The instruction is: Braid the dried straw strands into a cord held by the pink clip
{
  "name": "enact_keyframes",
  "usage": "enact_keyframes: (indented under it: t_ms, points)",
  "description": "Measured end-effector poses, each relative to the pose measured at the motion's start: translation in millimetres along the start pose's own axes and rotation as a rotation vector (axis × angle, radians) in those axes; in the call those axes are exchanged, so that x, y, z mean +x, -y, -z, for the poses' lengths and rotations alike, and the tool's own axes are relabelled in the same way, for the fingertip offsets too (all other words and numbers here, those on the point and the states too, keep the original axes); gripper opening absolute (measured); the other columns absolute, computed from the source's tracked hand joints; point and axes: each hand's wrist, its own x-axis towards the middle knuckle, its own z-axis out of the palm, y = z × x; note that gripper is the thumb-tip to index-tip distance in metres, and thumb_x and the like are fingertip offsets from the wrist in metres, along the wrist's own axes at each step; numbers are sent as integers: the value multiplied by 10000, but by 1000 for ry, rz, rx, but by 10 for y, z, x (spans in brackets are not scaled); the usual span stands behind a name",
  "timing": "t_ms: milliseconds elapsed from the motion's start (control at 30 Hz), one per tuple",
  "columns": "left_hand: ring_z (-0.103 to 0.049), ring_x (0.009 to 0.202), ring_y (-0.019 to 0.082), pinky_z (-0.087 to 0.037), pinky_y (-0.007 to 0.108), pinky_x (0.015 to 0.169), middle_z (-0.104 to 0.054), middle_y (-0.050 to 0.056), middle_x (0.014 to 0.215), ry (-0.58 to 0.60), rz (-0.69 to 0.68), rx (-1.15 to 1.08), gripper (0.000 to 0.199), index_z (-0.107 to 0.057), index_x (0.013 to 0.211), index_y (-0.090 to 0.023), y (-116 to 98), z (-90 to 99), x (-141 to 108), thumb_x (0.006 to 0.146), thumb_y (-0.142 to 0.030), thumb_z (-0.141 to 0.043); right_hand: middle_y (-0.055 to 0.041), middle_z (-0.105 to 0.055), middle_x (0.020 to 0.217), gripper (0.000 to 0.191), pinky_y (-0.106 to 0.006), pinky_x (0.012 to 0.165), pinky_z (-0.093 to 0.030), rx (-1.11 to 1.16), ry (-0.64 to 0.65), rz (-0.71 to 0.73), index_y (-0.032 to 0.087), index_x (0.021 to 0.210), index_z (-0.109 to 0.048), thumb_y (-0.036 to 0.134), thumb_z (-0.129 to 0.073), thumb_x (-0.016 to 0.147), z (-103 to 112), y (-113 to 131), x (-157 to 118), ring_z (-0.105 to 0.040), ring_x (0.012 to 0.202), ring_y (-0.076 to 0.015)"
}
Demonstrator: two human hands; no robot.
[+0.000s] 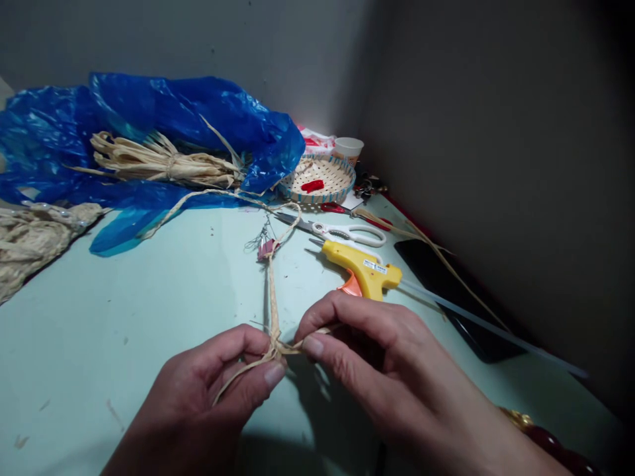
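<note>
A pale straw-coloured braid (272, 291) runs from a small dark pink clip (266, 249) toward me, its far part looping back to the left. My left hand (223, 380) pinches the braid's near end between thumb and forefinger, and one loose strand trails over that hand. Just to the right, my right hand (367, 357) is closed on another strand (292, 348), drawn out sideways from the same point. Its lower fingers are partly hidden.
A yellow glue gun (364, 264) with a long glue stick lies beyond my right hand, near white-handled scissors (342, 233) and a black phone (456, 304). Behind are a woven basket (322, 192), a blue plastic bag (198, 99) and a straw bundle (169, 162). Woven straw work (34, 241) lies left.
</note>
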Motion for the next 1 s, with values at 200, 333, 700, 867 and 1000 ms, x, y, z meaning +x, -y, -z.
enact_keyframes:
  t_ms: [200, 333, 700, 867, 1000]
  points:
    - [-465, 539, 92, -375, 164, 523, -571, -36, 531, 15, 6, -30, 230, -660, 589, -182, -6, 24, 11, 582, -382, -775, 33, -659, 779, 128, -219, 647, -449, -75, -57, 106, 242, 833, -634, 193, -534, 896, -1, 4, 8, -602, 717, -112]
    - [-499, 569, 104, -396, 168, 530, -607, -28, 572, 14, -31, -31, 181, -674, 610, -189, -17, 18, 10, 579, -331, -783, 14, -633, 778, 134, -240, 692, -443, -147, -66, 189, 232, 873, -642, 184, -520, 904, -41, -15, 0, -587, 738, -116]
    - [-562, 633, 136, -420, 185, 544, -621, 25, 674, 148, 181, -240, 336, -674, 648, -162, -15, 85, 3, 598, -478, -778, 53, -664, 816, 168, -200, 717, -436, -100, -55, 197, 250, 875, -639, 168, -500, 925, -21, -3, 0, -601, 765, -88]
    - [-460, 528, 69, -297, 146, 465, -572, -5, 614, 150, 168, -200, 362, -670, 641, -156, -11, 104, 22, 545, -469, -826, 41, -647, 811, 157, -201, 740, -434, -129, -52, 187, 235, 883, -638, 164, -503, 921, -40, -23, -15, -592, 776, -87]
    - [-242, 418, 21, -159, 149, 413, -459, -58, 503, 114, 100, -121, 372, -652, 611, -169, 0, 91, 30, 589, -519, -777, 6, -617, 794, 161, -227, 707, -434, -190, -46, 183, 215, 889, -642, 178, -489, 922, -65, -22, -34, -578, 759, -112]
